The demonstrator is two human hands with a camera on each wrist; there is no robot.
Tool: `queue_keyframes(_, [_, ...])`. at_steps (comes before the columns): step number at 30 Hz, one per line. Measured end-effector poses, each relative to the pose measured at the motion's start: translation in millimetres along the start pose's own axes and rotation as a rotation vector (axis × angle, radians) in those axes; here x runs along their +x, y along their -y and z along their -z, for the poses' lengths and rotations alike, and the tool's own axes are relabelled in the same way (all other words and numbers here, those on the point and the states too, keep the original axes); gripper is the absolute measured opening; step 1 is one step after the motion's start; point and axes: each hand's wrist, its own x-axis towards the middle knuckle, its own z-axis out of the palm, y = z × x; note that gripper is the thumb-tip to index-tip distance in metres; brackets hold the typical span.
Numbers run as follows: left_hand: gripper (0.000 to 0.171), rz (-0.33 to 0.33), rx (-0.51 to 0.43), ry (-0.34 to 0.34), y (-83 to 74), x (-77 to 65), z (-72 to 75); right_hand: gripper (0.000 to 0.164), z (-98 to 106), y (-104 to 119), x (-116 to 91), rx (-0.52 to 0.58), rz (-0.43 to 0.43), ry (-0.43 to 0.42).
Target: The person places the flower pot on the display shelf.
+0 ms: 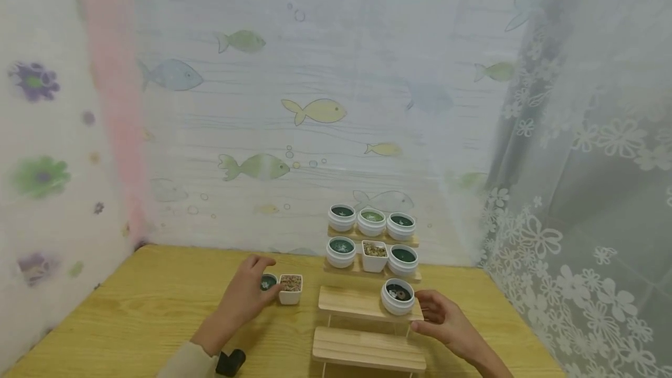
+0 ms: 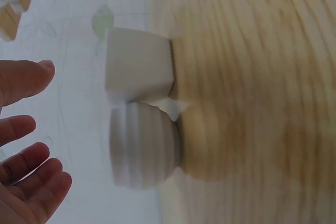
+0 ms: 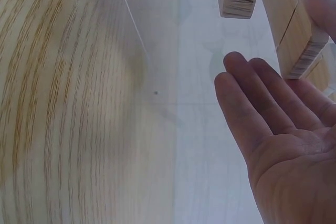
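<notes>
My left hand point(image 1: 242, 291) reaches over a small white round pot with dark green contents point(image 1: 268, 282), thumb and fingers spread apart. Right beside that pot is a white square pot of brownish grains point(image 1: 290, 295). The left wrist view shows the square pot point(image 2: 139, 65) and the ribbed round pot point(image 2: 144, 146) standing on the table, with the left fingers point(image 2: 32, 157) apart from both. My right hand point(image 1: 446, 321) is at the right end of the wooden shelf board point(image 1: 346, 303), close to a white round pot with dark contents point(image 1: 398, 303). Its fingers point(image 3: 244, 103) are extended and hold nothing.
Two upper boards carry several more white pots point(image 1: 371, 223), among them a square one with grains point(image 1: 374, 256). The lowest shelf board point(image 1: 367, 350) is bare. Fish-patterned curtain point(image 1: 315, 179) hangs behind the wooden table point(image 1: 136, 308). A black object point(image 1: 231, 361) is by my left wrist.
</notes>
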Motion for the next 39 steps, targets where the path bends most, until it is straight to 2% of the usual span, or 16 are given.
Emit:
queue_keyframes(14, [0.06,0.156,-0.039,0.113,20.7,-2.5,-7.6,0.061,-1,5,-1,-0.019,-0.007,-0.008])
queue_keyframes(28, [0.061,0.257,-0.126,0.179,30.0,-3.4,-10.8,0.06,-1,3,-1,-0.005,0.011,0.001])
queue_keyframes(39, [0.06,0.26,-0.15,0.191,32.3,-4.9,-11.4,0.061,-2,4,-1,-0.011,0.01,-0.001])
